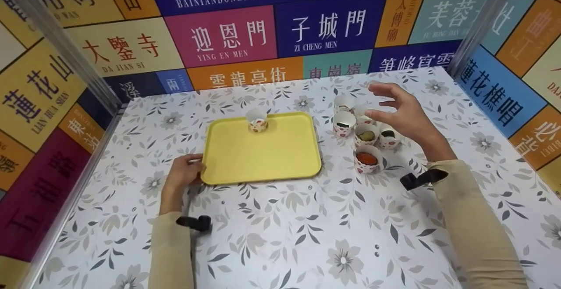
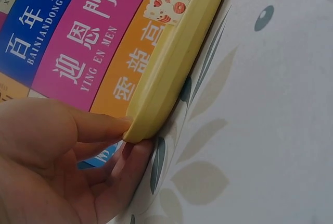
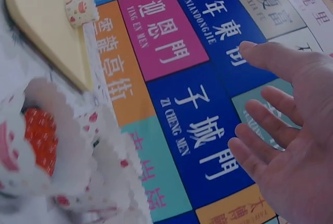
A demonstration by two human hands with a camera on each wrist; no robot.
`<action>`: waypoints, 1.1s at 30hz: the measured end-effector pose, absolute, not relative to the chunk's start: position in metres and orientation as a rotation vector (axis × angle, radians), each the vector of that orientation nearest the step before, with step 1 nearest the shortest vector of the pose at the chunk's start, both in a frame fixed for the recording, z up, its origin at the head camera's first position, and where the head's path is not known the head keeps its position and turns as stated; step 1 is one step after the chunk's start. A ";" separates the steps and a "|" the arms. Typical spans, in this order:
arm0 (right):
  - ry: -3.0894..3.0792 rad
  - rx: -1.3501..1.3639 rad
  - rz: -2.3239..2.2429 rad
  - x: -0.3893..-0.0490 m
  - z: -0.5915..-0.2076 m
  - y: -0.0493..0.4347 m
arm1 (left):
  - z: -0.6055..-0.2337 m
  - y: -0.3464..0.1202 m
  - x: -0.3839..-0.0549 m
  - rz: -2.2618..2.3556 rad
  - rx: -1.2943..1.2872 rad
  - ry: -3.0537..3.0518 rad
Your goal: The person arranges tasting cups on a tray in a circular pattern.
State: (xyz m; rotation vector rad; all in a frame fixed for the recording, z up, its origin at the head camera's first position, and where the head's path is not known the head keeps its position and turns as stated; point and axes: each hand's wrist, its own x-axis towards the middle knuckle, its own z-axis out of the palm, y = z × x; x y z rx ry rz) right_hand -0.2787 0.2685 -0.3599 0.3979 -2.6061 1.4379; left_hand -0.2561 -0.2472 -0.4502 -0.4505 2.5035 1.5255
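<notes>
"Head view: what is laid out?"

"A yellow tray (image 1: pixel 263 153) lies near the centre of the frame on the floral tabletop (image 1: pixel 271 223); one paper cup (image 1: pixel 257 124) stands just inside its upper edge. Six further cups (image 1: pixel 366 136) cluster right of centre, the lowest being a red-filled cup (image 1: pixel 366 159)."

"And each hand?"

"The left hand (image 1: pixel 183 171) pinches the tray's lower-left corner, thumb and fingers clamped on the rim. The right hand (image 1: pixel 405 111), at upper right, hangs beside and above the cluster, fingers apart, holding nothing."

"Which step does this illustrate?"

"Presumably an interval in shifting cups between cluster and tray, the right hand being unladen."

"What does the next move call for?"

"Probably lowering the right hand and closing its fingers about a single cup without tipping its close-set neighbours, while the left hand steadies the tray."
</notes>
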 end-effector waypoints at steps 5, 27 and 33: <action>-2.668 0.351 1.421 -0.274 -0.374 0.288 | -0.450 -0.246 -0.258 1.512 -0.460 2.518; -2.869 0.170 1.508 -0.285 -0.425 0.343 | -0.447 -0.247 -0.256 1.486 -0.459 2.507; -2.923 0.182 1.528 -0.288 -0.435 0.345 | -0.448 -0.247 -0.255 1.487 -0.467 2.501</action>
